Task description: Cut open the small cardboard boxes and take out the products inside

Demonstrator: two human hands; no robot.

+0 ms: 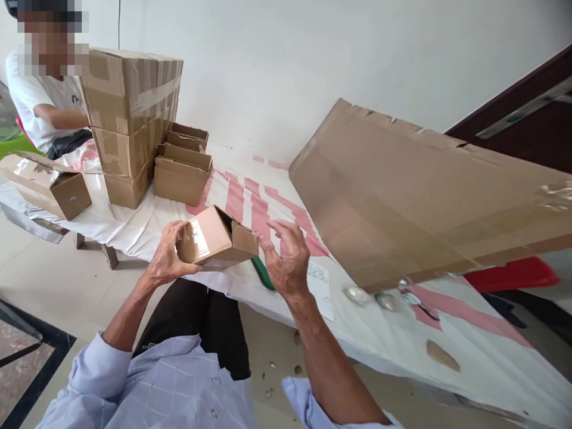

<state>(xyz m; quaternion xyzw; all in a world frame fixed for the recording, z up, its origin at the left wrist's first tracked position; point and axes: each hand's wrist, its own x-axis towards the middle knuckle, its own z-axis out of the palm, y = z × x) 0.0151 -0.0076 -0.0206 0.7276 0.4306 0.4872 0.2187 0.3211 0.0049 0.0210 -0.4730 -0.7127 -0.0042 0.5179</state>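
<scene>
A small brown cardboard box [218,241] is held tilted above the table's front edge, clear tape and a white label on its side. My left hand [167,253] grips its left end, thumb below and fingers over the top. The flaps at the right end stand partly raised, with a dark gap between them. By that end is my right hand [288,256], its fingers bent and apart; whether a fingertip touches the flap I cannot tell. Behind the right hand, a green object [263,274] lies partly hidden on the table.
Taped cartons [134,119] are stacked at the left, beside open boxes [183,176] and another box [49,185]. A person [49,101] sits behind them. A large cardboard sheet [402,196] leans at the right, near tape rolls [356,294] and a marked paper [319,292].
</scene>
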